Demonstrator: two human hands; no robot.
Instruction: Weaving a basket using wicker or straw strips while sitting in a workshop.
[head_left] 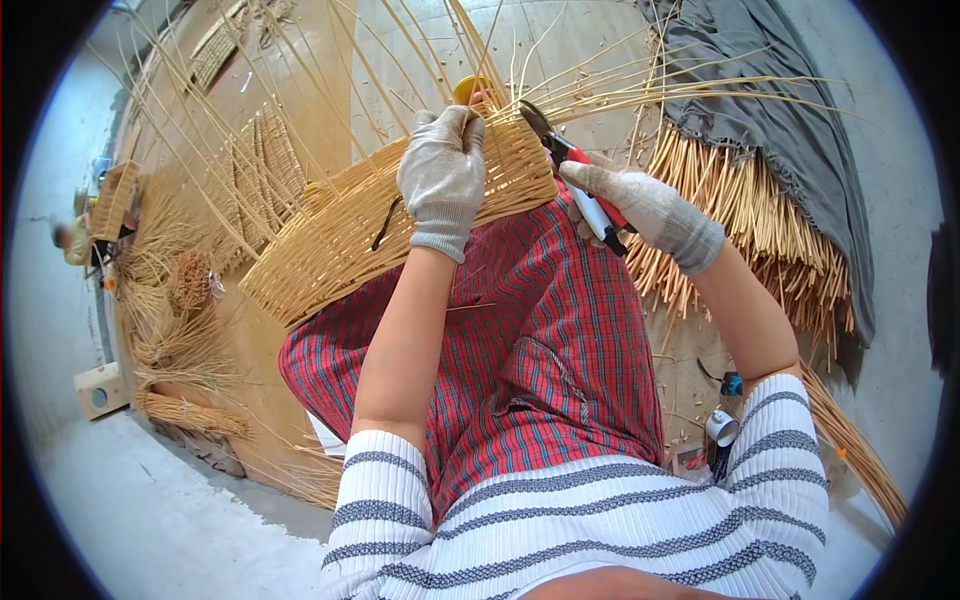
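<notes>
My left hand, in a pale knitted glove, grips the upper edge of a long woven wicker panel lying across my lap, with long loose rods fanning upward from it. My fingertips are pinched where the rods emerge; the exact rod is unclear. My right hand, also gloved, holds pruning shears with black blades and red-and-white handles. The blades are at the panel's right end, beside the loose rods. A small yellow round object shows just behind my left fingertips. A thin black strip lies against the panel.
A bundle of cut rods under a grey cloth lies to the right. Woven pieces and wicker bundles lie on the floor at left, where a co-worker is at the far edge. A white cylinder sits near my right elbow.
</notes>
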